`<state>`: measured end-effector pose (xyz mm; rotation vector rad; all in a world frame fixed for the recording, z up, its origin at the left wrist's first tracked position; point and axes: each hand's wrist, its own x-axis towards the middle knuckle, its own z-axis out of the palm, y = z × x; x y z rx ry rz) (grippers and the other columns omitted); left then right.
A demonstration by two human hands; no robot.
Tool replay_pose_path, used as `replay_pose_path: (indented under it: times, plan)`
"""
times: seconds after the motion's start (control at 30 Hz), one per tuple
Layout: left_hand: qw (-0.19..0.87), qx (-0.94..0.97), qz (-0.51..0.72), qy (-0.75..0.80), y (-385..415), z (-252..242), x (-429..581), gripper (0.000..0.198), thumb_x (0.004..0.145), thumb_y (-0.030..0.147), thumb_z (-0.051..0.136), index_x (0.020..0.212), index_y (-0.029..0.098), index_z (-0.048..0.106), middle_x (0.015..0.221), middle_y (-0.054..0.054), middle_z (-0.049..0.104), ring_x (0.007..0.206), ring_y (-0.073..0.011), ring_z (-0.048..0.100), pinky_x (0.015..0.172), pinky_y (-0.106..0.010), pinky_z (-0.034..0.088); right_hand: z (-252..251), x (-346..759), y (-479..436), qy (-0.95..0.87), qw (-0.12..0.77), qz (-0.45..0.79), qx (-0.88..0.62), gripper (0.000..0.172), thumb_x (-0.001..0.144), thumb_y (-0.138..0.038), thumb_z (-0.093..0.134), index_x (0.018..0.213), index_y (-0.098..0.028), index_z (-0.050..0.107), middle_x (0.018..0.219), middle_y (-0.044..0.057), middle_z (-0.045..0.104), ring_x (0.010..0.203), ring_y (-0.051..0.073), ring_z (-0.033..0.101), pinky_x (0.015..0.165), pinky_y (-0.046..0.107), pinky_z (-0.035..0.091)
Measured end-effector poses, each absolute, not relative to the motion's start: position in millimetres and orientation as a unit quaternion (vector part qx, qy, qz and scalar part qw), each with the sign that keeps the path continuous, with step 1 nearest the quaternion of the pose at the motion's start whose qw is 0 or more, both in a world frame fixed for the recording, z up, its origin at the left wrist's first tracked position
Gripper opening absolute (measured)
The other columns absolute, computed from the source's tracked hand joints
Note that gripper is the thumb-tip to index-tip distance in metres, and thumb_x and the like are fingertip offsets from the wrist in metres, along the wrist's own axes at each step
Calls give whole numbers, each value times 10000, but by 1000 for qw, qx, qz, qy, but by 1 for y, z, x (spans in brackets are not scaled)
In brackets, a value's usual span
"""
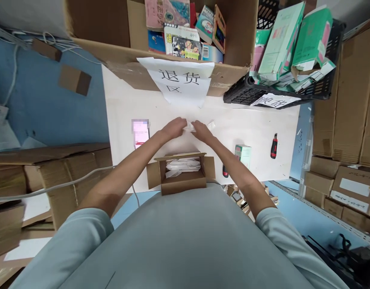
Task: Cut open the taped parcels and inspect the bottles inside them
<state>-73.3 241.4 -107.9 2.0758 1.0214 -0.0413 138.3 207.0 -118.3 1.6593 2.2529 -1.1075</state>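
Note:
My left hand (175,127) and my right hand (203,131) are close together over the white table (173,140), fingers closed on a thin white plastic packet (189,127). The packet is crumpled, and a whitish end of it sticks out past my right fingers. Nearer to my body, an open small cardboard box (183,186) has its side flaps spread. Several flat white packets (185,164) lie in it.
A large cardboard box (118,52) of books stands at the back, beside a black crate (239,94) of green boxes. A phone (139,138) lies left. On the right are a small green-and-white box (244,154), a utility knife (274,146) and a partly hidden red-and-black tool (225,172).

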Motion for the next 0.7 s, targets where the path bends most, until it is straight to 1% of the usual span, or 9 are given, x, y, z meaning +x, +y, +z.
replay_pose_path:
  times: [0.1, 0.17, 0.27, 0.37, 0.43, 0.5, 0.57, 0.63, 0.7]
  plan:
    - [392, 823, 51, 408, 240, -56, -80, 279, 866, 97, 622, 1068, 180, 796, 1147, -139, 746, 1182, -369, 671, 1120, -494, 533, -73, 142, 208, 768, 12, -324, 552, 237, 1064, -135, 670, 1297, -170, 687, 1300, 147, 668, 1183, 355, 695, 1093, 524, 602]
    - [380, 819, 100, 419, 225, -10, -84, 290, 878, 81, 612, 1089, 185, 781, 1155, -116, 723, 1172, -355, 654, 1137, -512, 511, -32, 145, 197, 781, -35, -291, 552, 226, 1068, -144, 666, 1290, -185, 678, 1282, 127, 642, 1166, 353, 687, 1079, 516, 603]
    - [362, 809, 157, 435, 179, 55, -89, 356, 882, 51, 577, 1145, 197, 768, 1210, -93, 705, 1207, -358, 631, 1115, -531, 512, 31, 144, 154, 787, -89, -264, 551, 245, 1081, -147, 650, 1318, -206, 673, 1285, 111, 605, 1193, 357, 664, 1073, 498, 597]
    - [380, 786, 183, 451, 117, 85, -90, 397, 891, 43, 557, 1181, 216, 766, 1296, -84, 712, 1230, -360, 621, 1087, -528, 522, 64, 138, 94, 783, -92, -268, 554, 328, 1075, -134, 640, 1388, -224, 674, 1319, 115, 596, 1231, 363, 644, 1074, 477, 588]
    - [390, 771, 177, 471, 79, 78, -90, 409, 894, 38, 549, 1180, 228, 771, 1298, -91, 731, 1226, -357, 616, 1039, -506, 536, 62, 132, 57, 776, -68, -278, 562, 347, 1063, -131, 644, 1393, -230, 686, 1311, 120, 613, 1203, 356, 652, 1031, 449, 599]
    - [396, 757, 163, 493, 48, 55, -89, 378, 890, 40, 551, 1130, 228, 773, 1231, -109, 747, 1180, -351, 620, 965, -485, 552, 45, 122, 30, 762, -34, -295, 576, 327, 1061, -138, 648, 1373, -222, 703, 1287, 125, 635, 1147, 342, 668, 979, 431, 612]
    - [398, 742, 149, 519, 26, 26, -87, 381, 874, 35, 551, 1119, 221, 778, 1187, -126, 757, 1169, -359, 626, 945, -489, 558, 22, 112, 14, 742, 0, -314, 593, 324, 1066, -138, 644, 1378, -197, 706, 1304, 140, 649, 1111, 329, 688, 960, 433, 625]
    - [396, 733, 136, 536, 15, 0, -85, 421, 866, 38, 555, 1172, 210, 788, 1239, -147, 763, 1220, -380, 629, 1010, -519, 561, 2, 102, 7, 726, 20, -325, 606, 387, 1060, -128, 664, 1445, -168, 686, 1386, 170, 647, 1177, 336, 706, 1016, 455, 633]
    - [390, 733, 122, 544, 10, -16, -84, 469, 863, 56, 578, 1260, 193, 788, 1334, -171, 758, 1292, -406, 631, 1105, -560, 543, -11, 96, 4, 715, 25, -329, 616, 523, 1043, -131, 717, 1558, -163, 633, 1487, 195, 631, 1299, 357, 700, 1100, 484, 627]
